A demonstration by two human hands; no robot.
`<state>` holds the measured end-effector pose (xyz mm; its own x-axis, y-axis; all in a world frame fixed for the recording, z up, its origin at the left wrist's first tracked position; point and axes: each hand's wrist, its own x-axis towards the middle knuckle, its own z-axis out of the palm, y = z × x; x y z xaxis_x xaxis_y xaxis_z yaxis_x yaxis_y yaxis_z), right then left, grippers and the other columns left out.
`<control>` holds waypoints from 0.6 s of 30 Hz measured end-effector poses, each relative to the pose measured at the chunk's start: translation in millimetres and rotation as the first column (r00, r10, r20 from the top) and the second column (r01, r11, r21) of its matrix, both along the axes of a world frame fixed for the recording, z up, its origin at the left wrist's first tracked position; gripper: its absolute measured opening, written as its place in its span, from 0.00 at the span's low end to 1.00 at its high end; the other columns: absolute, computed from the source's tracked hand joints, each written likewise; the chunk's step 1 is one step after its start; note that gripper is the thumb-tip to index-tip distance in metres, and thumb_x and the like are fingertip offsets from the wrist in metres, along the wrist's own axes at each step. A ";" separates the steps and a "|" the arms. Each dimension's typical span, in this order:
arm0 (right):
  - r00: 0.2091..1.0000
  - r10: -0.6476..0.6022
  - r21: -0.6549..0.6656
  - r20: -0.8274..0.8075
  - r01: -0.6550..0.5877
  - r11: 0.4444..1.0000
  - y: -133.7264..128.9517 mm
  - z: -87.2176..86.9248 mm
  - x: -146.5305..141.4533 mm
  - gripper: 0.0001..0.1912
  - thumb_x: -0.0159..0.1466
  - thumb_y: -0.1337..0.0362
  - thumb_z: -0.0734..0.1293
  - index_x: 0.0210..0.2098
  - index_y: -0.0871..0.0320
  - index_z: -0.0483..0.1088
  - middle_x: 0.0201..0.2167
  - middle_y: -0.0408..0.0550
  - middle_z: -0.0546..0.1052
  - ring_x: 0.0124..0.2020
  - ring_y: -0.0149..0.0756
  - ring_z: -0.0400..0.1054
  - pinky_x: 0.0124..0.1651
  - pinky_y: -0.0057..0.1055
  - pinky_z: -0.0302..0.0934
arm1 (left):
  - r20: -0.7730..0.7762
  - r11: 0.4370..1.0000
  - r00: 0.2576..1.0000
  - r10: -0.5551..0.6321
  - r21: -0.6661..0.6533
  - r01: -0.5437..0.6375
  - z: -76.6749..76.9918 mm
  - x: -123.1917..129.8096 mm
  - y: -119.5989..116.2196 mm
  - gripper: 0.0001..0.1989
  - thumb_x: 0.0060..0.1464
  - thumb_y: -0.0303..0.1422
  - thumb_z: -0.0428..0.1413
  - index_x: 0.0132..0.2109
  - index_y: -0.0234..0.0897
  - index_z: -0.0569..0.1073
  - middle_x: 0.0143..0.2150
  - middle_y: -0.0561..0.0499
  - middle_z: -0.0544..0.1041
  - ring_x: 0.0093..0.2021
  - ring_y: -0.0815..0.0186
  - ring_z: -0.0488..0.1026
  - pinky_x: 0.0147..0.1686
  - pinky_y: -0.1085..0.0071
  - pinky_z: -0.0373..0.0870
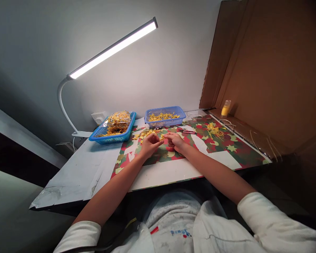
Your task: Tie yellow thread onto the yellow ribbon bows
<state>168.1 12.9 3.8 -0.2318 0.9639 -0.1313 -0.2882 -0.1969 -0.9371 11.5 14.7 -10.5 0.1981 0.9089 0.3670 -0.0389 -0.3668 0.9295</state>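
Close together over the middle of the table, my two hands meet at the fingertips. My left hand (150, 144) is closed in a pinch, and so is my right hand (175, 141). A small yellow piece (162, 137), perhaps a ribbon bow, shows between their fingertips; its exact shape is too small to make out. Just behind my left hand lies a loose heap of similar yellow pieces (144, 134). A small red object (170, 149) sits under my right hand, partly hidden. Beyond that hand lies a red-handled tool (186, 131), possibly snippers.
A blue basket (113, 140) with bagged yellow pieces stands back left; a violet-blue basket (165, 123) of yellow pieces stands at the back. Yellow strings (215, 130) lie right, near a small bottle (225, 108). A lit lamp (113, 49) hangs above; cardboard (274, 70) borders the right.
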 end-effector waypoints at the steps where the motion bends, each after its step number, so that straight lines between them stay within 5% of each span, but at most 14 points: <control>1: 1.000 0.011 -0.013 -0.006 -0.011 1.000 0.0 0.0 -0.4 0.15 0.52 0.62 0.71 0.22 0.55 0.58 0.10 0.30 0.50 0.12 0.21 0.41 0.17 0.23 0.41 | -0.001 1.000 1.000 0.005 0.016 -0.005 -0.1 0.0 0.1 0.20 0.37 0.39 0.69 0.26 0.36 0.65 0.22 0.59 0.66 0.21 0.75 0.62 0.22 0.76 0.59; 8: 0.999 0.049 -0.020 -0.004 -0.049 0.999 -0.5 1.6 -4.2 0.22 0.55 0.60 0.67 0.17 0.54 0.47 0.10 0.32 0.46 0.13 0.22 0.38 0.16 0.25 0.41 | -0.053 0.975 0.994 0.099 0.206 -0.087 2.2 0.1 -1.2 0.15 0.40 0.38 0.67 0.25 0.36 0.69 0.22 0.56 0.70 0.24 0.73 0.65 0.26 0.75 0.64; 18: 0.981 -0.114 0.228 0.159 0.075 0.971 1.5 3.4 5.9 0.12 0.45 0.58 0.74 0.24 0.59 0.72 0.17 0.36 0.65 0.18 0.23 0.51 0.21 0.25 0.46 | -0.014 0.999 0.999 -0.041 -0.009 0.041 0.5 -0.7 -1.4 0.18 0.37 0.38 0.68 0.26 0.35 0.67 0.22 0.57 0.70 0.20 0.75 0.65 0.21 0.77 0.61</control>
